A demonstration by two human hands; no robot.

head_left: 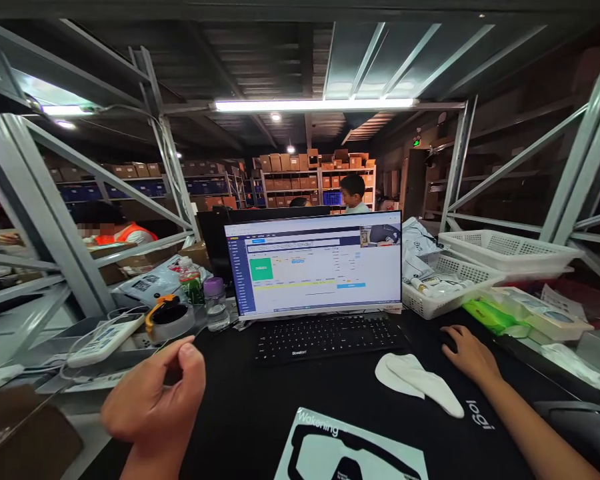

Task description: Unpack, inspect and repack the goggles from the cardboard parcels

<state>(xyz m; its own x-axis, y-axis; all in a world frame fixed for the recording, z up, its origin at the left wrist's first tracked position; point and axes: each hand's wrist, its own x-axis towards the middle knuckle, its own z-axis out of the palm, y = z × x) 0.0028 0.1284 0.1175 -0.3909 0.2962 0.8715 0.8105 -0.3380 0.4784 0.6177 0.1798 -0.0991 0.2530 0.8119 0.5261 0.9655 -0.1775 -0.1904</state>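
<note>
My left hand (155, 393) is raised over the left part of the black desk mat (240, 427), fingers curled and thumb tip near the index finger. Nothing shows in it. On the mat's right side rests my right hand (470, 353), its fingers bent over a dark shape that looks like a computer mouse, barely distinct from the mat. Between the hands lies a black keyboard (325, 337) below a lit monitor (313, 267). A white flat package (355, 437) printed with black glasses lies at the near edge. Two white cloth-like pieces (417, 383) overlap beside my right forearm.
White baskets (430, 300) with bagged items stand right of the monitor, beside a green packet (493, 317). At left are a purple-capped bottle (216, 305), a tape roll (170, 319) and a white power strip (107, 339). Metal rack posts frame the desk. Other people are beyond it.
</note>
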